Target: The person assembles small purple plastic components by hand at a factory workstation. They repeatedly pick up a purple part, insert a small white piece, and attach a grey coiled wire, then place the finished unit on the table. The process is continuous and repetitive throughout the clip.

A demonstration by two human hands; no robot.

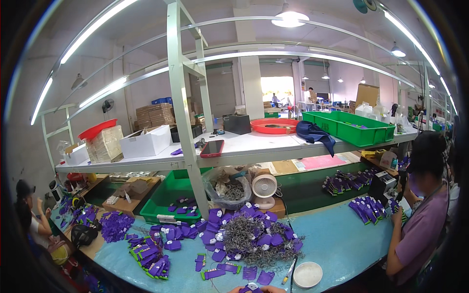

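Okay, purple piece (251,287) is right at the bottom edge, between your left hand (236,290) and your right hand (273,289), white part on top. Only a bit of each hand shows, fingers next to the piece; the edge cuts off the rest, so can't tell whether either one is pinching it or spread.

Just ahead of your hands: two purple flaps (265,278) flat on the blue tabletop (342,234). Ahead and a little left of your left hand, a few purple-and-green strips (221,270). Just right of your right hand, a thin tool (289,271) lies slanted, then a round white dish (308,275).

Further ahead of both hands you've got a big tangled heap of grey metal hooks (251,239), purple pieces mixed in and spread around it. Well left of your left hand, a pile of purple-and-green pieces (150,259); beyond that, a green crate (156,201) with some purple pieces inside.

Past the heap: clear plastic bag (228,190) and white fan (264,189). Shelf above has a red phone (212,148), red tray (273,126), dark blue cloth (315,136), green bin (349,128). Far right of your right hand, a co-worker (421,229) handles purple pieces.
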